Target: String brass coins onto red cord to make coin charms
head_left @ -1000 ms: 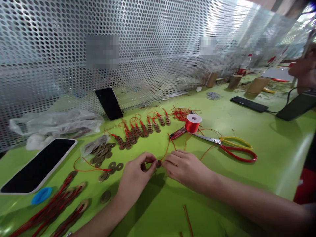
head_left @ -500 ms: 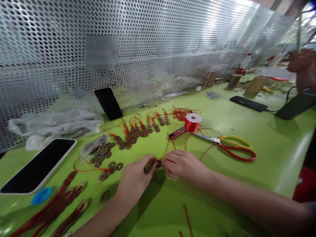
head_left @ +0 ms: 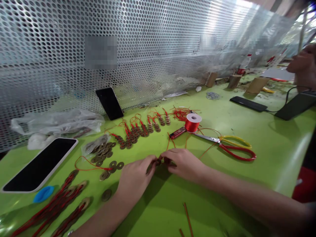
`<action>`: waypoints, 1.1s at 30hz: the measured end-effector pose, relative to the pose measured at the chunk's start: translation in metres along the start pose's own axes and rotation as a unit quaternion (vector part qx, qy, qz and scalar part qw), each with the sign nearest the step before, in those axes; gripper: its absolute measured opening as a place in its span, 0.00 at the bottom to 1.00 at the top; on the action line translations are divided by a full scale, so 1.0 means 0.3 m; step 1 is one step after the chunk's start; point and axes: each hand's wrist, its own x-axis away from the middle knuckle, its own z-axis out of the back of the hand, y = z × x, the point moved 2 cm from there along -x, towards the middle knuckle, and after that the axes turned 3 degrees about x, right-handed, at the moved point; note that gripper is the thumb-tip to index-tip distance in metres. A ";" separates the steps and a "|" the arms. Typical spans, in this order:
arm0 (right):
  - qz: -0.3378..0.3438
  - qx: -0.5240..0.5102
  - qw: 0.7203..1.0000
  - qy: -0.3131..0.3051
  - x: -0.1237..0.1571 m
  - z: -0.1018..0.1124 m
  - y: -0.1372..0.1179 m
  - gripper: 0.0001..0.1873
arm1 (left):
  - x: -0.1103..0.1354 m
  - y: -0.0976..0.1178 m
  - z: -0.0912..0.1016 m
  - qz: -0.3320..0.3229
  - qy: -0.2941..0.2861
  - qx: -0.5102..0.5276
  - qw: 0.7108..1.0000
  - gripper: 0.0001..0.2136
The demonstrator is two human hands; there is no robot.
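Observation:
Over the near middle of the table, my left hand [head_left: 138, 172] pinches a small dark coin [head_left: 158, 161] between thumb and forefinger. Against its right side are the bent, closed fingers of my right hand [head_left: 185, 164]. A thin red cord [head_left: 168, 142] runs down behind this hand, seemingly held in its fingers; its end is hidden. Left of my hands lie loose holed coins [head_left: 113, 165], a single coin [head_left: 106, 195] and a pile of coins [head_left: 105, 152]. Finished-looking coin strings on red cord [head_left: 134, 133] form a row behind them.
A spool of red cord [head_left: 192, 126] and scissors [head_left: 219, 141] with red and yellow handles lie beyond my right hand. Phones [head_left: 40, 166], a blue ring [head_left: 43, 194] and corded coin bundles [head_left: 56, 200] occupy the left. Another person's hand [head_left: 302, 67] shows far right.
My right hand's fingers have shifted and lifted slightly around the coin, opening a gap beneath the forefinger. My left hand keeps its pinch. The other person's hand at far right has moved a little.

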 end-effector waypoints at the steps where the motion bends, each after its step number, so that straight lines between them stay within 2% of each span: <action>1: -0.005 -0.008 1.000 0.002 -0.001 -0.002 0.002 0.16 | -0.001 0.000 -0.001 0.003 -0.003 0.005 1.000 0.08; 9: -0.032 -0.052 0.998 0.007 -0.012 0.019 -0.006 0.11 | -0.013 0.008 0.009 0.049 -0.040 0.138 0.988 0.08; 19: -0.077 -0.204 0.976 0.020 -0.011 0.028 0.008 0.07 | -0.028 0.010 0.013 0.121 -0.044 0.278 0.952 0.05; 22: -0.082 -0.254 0.964 0.007 -0.010 0.040 0.028 0.06 | -0.033 -0.005 -0.002 0.140 -0.056 0.347 0.926 0.07; 25: -0.073 -0.286 0.955 -0.006 -0.010 0.058 0.052 0.06 | -0.040 -0.022 -0.019 0.156 -0.051 0.445 0.880 0.08; 27: -0.066 -0.289 0.955 -0.010 -0.011 0.070 0.066 0.06 | -0.042 -0.029 -0.026 0.161 -0.046 0.469 0.867 0.08; 33: -0.044 -0.304 0.951 -0.019 -0.008 0.087 0.073 0.07 | -0.034 -0.014 -0.006 0.147 -0.028 0.405 0.902 0.06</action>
